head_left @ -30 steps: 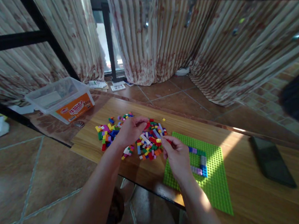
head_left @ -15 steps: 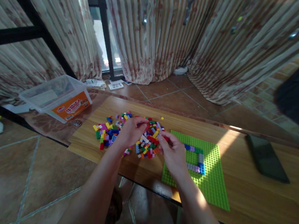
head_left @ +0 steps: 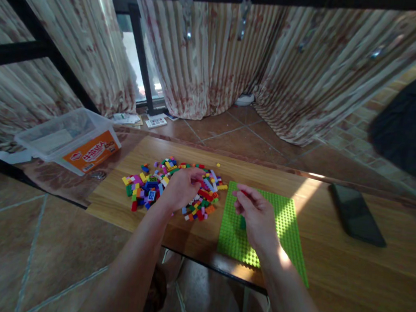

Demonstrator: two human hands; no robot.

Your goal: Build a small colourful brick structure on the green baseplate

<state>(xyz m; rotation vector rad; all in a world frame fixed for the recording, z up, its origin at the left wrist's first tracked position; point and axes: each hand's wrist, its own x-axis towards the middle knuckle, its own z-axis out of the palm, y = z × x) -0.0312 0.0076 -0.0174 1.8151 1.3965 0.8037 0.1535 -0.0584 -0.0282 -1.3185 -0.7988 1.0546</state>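
Over the pile of small coloured building bricks (head_left: 152, 182) is my left hand (head_left: 182, 189), its fingers curled in and pressed together. Some red shows by those fingertips, but I cannot tell whether it is a held brick or part of the pile. My right hand (head_left: 256, 214) hovers above the green studded baseplate (head_left: 283, 254), thumb and fingers pinched; whatever is between them is too small to make out. That hand covers most of the bricks on the baseplate, and only a dark green brick (head_left: 243, 223) peeks out beneath it.
A dark phone (head_left: 357, 215) lies on the wooden table (head_left: 331, 262) at the right. Beyond the table's left end stands a clear plastic box (head_left: 55, 133) with an orange label. One yellow brick (head_left: 218, 165) sits apart behind the pile. Striped curtains (head_left: 218, 67) hang at the back.
My right hand has moved right, from the pile's edge to over the baseplate, hiding the brick outline seen there before. My left hand stays at the pile. The view has shifted slightly.
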